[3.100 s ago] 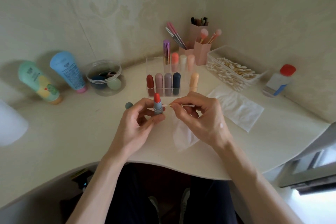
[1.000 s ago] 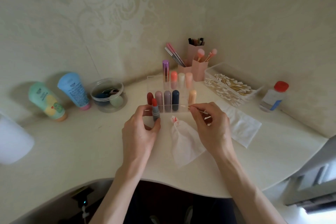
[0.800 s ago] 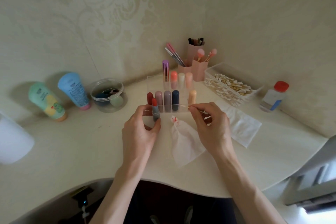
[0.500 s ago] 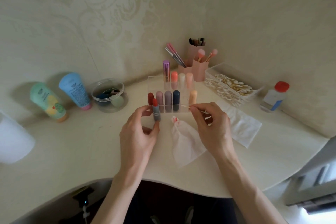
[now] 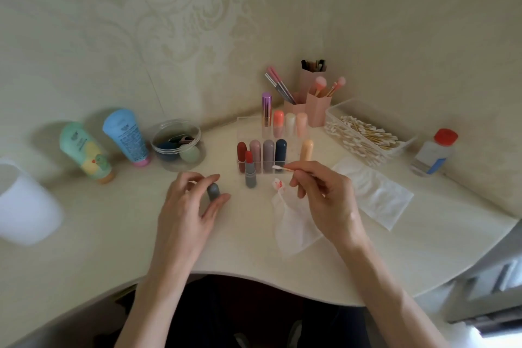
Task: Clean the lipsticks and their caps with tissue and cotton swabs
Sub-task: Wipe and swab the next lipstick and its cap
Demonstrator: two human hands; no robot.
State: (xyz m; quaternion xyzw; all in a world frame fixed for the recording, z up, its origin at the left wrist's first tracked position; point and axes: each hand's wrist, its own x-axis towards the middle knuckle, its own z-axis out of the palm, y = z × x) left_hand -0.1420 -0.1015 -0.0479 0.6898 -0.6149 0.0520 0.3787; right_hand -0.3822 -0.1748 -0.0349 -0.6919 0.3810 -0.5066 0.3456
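a: left hand [image 5: 192,206]?
b: fingers curled round the grey cap [image 5: 213,191] on the desk [image 5: 113,234]
a: right hand [image 5: 324,198]?
b: pinching a cotton swab [image 5: 284,169] above the stained tissue [image 5: 293,229]; open lipstick [image 5: 250,174] stands upright before the rack [image 5: 293,147]

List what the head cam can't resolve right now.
All head view.
Grey cap: inside unseen, left hand fingers curl round it.
Cotton swab: rear end buried in right hand.
White container: blurred, cut by left edge.
Red-capped bottle: label too small to read.
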